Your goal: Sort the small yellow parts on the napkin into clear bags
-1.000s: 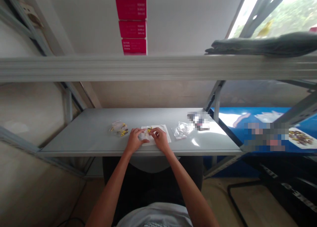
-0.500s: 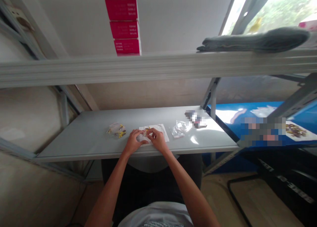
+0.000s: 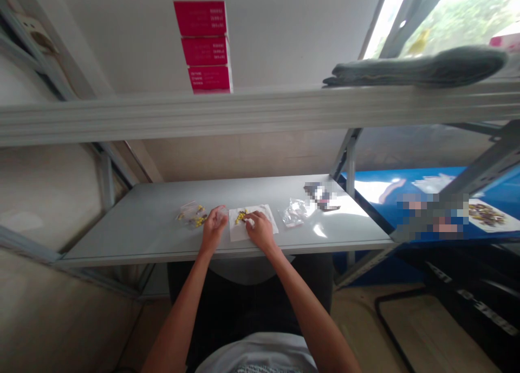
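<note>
My left hand (image 3: 212, 230) is closed around a small clear plastic bag (image 3: 221, 214), just left of a white sheet (image 3: 239, 234). On that sheet lies a small pile of yellow and brown pieces (image 3: 240, 216), too small to name. My right hand (image 3: 261, 231) rests over the sheet with its fingers bent together at the pile's right side; whatever is between the fingertips is hidden. Left of my left hand are clear bags with yellow and brown pieces inside (image 3: 195, 214). To the right of the sheet lie shiny clear plastic bags (image 3: 294, 212).
A grey shelf beam (image 3: 260, 113) crosses above the grey tabletop (image 3: 134, 221). Red boxes (image 3: 205, 50) and a folded grey cloth (image 3: 418, 66) sit on the upper shelf. A blurred-out item (image 3: 320, 195) lies at back right. Beyond the post stands a blue table (image 3: 374, 191).
My hands have come apart. The left moved leftward with the clear bag, while the right shifted slightly right and down, uncovering the yellow and brown pieces on the sheet.
</note>
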The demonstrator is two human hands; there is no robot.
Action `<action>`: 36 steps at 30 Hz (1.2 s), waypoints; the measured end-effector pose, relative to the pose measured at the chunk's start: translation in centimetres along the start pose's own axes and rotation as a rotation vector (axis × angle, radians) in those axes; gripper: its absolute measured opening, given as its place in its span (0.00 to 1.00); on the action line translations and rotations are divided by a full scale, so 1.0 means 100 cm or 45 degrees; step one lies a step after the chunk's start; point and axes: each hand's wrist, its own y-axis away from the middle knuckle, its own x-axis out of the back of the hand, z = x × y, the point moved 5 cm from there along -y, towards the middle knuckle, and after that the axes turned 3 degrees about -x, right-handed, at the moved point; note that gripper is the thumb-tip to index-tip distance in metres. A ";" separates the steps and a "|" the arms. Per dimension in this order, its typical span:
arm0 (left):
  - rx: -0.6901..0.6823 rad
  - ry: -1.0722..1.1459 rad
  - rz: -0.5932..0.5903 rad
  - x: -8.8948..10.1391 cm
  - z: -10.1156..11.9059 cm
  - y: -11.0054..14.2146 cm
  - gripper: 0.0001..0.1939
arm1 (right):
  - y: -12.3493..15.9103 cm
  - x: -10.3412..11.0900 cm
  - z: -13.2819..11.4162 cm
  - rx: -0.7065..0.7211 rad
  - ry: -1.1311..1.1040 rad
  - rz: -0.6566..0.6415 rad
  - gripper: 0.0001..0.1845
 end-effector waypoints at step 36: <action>-0.004 -0.087 -0.232 -0.010 0.012 0.002 0.35 | -0.001 0.010 -0.007 0.040 -0.593 -0.054 0.17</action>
